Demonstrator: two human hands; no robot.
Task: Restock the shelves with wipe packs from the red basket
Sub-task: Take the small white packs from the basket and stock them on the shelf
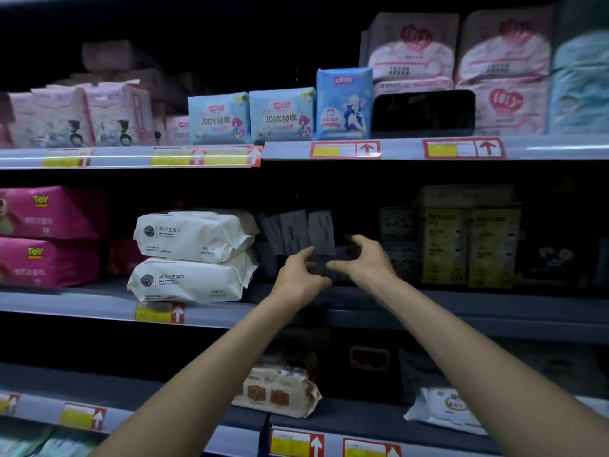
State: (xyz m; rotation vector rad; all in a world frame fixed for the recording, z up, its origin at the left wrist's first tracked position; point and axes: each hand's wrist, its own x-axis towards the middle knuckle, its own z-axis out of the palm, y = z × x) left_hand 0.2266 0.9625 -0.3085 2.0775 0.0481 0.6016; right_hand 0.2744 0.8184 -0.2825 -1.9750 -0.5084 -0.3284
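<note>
**Both hands on a dark pack at the middle shelf**

Nearest to us, two bare forearms reach up and forward past the lowest shelf, where a tan pack (280, 390) lies flat and a white pack (445, 407) sits to its right.

Beyond them, the hands meet over the middle shelf (99, 305). The left hand (301, 275) has its fingers curled forward, pinching the left end of a small dark pack (339, 255). The right hand (369, 262) cups the pack's right end, thumb above and fingers bent beneath. The pack sits between the two hands, just above the shelf board, in the gap right of the white stack. It is dim and blurred, so we cannot read its print.

Just behind the hands, a few similar dark packs (296, 232) stand upright, fanned and leaning slightly. To their left, two white wipe packs (194, 235) are stacked flat, one on the other. Further left lie two pink packs (46, 212), also stacked. To the right of the hands stand yellow-and-dark boxes (468, 245). A yellow-and-red price tag (159, 312) is clipped to the shelf edge below the white stack.

Farthest up, the top shelf carries light blue packs (280, 115) in the middle. Pale pink packs (412, 47) are piled at the right, and a black rounded object (423, 113) stands in front of them.
</note>
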